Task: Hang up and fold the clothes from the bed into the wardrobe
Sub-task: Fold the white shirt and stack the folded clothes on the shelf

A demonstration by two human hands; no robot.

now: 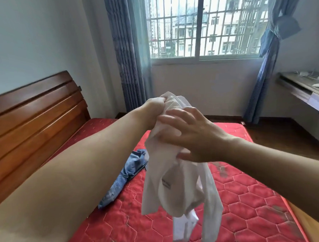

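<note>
A white shirt hangs crumpled in the air over the red quilted mattress. My left hand grips a bunch of its fabric at the top. My right hand reaches across from the right, fingers spread over the cloth just below the left fist, thumb under a fold. Blue jeans lie in a heap on the mattress, behind and left of the hanging shirt, partly hidden by my left forearm.
A wooden headboard runs along the left of the bed. A barred window with blue curtains fills the far wall. A desk with small items stands at the right. Wooden floor lies beyond the bed.
</note>
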